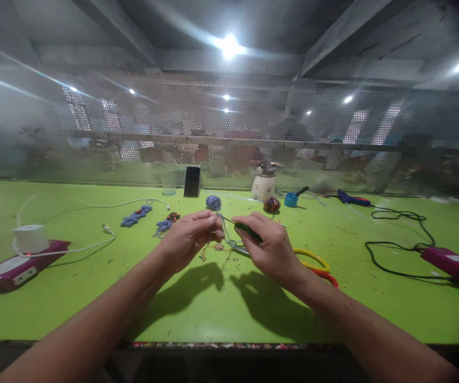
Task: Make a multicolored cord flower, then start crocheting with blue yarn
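Note:
My left hand (pixel 191 234) pinches blue-grey yarn (pixel 227 233) between thumb and fingertips above the table. A crochet hook (pixel 249 232) with a green handle sits in my closed right hand (pixel 269 244), its thin shaft pointing at the yarn by my left fingertips. Just beyond the hands lies a blue-grey yarn ball (pixel 213 202), with a dark multicoloured yarn ball (pixel 271 204) to its right. Scissors (pixel 316 259) with yellow and red handles lie partly hidden behind my right hand. Left of my hands rest a blue crocheted strip (pixel 136 216) and a smaller blue crocheted piece (pixel 164 225).
On the green table (pixel 197 319) stand a phone (pixel 191 182), a clear cup (pixel 169 183), a pale bottle (pixel 263 183) and a blue pot (pixel 291 200). A glue gun (pixel 353 199) lies right. Purple power strips (pixel 453 263) with cables flank both sides; perforated mesh (pixel 229 127) rises behind.

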`<state>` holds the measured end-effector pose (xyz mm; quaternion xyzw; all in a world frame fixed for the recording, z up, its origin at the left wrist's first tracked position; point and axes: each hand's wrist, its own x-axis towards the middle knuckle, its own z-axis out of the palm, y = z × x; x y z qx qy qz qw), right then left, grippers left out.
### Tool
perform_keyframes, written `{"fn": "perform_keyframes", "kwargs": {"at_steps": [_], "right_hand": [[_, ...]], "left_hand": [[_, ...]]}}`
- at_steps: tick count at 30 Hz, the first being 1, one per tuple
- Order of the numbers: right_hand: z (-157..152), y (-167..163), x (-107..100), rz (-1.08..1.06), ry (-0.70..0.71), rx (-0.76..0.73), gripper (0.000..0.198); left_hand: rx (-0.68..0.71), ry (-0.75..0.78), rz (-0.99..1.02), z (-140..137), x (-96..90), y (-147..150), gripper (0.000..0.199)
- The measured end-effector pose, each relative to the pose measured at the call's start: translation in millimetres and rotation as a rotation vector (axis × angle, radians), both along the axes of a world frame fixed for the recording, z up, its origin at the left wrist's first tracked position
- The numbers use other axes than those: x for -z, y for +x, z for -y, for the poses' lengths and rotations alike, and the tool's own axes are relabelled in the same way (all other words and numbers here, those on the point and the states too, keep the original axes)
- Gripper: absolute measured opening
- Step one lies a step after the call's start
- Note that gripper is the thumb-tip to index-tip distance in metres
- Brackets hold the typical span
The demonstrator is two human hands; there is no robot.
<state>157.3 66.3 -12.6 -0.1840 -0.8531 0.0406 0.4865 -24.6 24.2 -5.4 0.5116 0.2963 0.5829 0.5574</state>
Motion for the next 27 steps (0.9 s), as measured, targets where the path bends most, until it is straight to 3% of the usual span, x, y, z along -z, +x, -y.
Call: {"fn": "perform_keyframes", "kwargs": {"at_steps": [7, 16, 27], "right_hand": [[2, 1, 1, 0.098, -0.004, 0.084, 0.026], [3, 12, -13, 0.282, -0.034, 0.07, 0.027], [1, 24, -29, 0.354, -0.066, -0.11, 0.024]], "left_hand": [[-0.019, -0.014, -0.037, 1, -0.9, 2, 0.013], [0.051, -0.053, -0.083, 1, -4.9, -7, 0.014], [0.335, -0.157, 0.003, 1, -8.4, -18, 0.021]]}}
